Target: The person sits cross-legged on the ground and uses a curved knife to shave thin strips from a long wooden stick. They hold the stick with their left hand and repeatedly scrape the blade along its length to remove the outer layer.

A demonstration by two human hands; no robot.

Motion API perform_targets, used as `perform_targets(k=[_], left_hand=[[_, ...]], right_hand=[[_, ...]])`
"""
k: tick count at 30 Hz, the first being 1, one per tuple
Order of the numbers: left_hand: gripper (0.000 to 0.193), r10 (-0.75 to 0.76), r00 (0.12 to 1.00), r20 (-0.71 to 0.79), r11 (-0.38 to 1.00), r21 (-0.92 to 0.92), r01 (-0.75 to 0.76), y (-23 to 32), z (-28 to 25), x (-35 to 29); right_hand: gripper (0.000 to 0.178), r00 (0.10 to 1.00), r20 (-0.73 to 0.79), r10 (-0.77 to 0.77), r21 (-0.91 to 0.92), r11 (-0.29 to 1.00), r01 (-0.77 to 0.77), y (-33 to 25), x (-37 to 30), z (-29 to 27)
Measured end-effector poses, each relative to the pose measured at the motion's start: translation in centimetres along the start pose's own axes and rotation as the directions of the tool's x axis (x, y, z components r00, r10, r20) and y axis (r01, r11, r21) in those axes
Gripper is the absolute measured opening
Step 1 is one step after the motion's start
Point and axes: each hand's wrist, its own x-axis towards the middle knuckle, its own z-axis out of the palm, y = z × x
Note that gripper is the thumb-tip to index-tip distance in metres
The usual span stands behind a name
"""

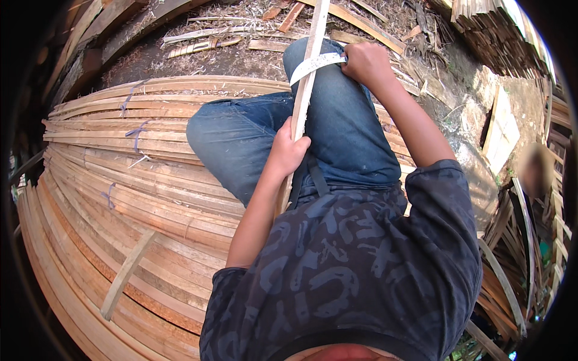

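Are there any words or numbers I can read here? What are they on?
Dark T-shirt: big grey-blue letters, but I won't copy them out.
Curved knife in the right hand: dark specks, too small to tell if they're writing.
I can't make out any others.

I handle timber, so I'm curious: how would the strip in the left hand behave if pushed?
The strip is probably fairly stiff, since it looks straight well beyond the left hand. It seems light for its length, being narrow and gripped in that one hand. It likely won't roll easily: it looks flat-sided rather than round.
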Motion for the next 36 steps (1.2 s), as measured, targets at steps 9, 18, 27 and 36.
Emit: perform_targets(k=[9,18,27,36], left_hand=[[0.034,0.034,0.992,-0.123,0.963,0.27,0.001,2.0,0.2,-0.3],[0.036,0.005,0.992,-0.126,0.967,0.255,0.027,1.6,0.2,-0.3],[0.036,-0.039,0.986,-0.163,0.895,0.433,0.107,3.4,1.0,-0.5],[0.035,0.018,0.987,-0.159,0.897,0.438,0.054,2.8,0.9,-0.7]], right_hand=[[0.024,0.944,-0.027,0.328,-0.039,0.944,-0.329,5.2,6.0,-0.4],[0.019,0.988,0.023,0.152,-0.049,0.987,-0.151,2.7,2.8,-0.3],[0.021,0.976,-0.02,0.216,-0.147,0.965,-0.216,7.8,7.3,-3.1],[0.015,0.999,-0.008,-0.038,-0.074,0.997,0.037,2.9,1.9,-2.1]])
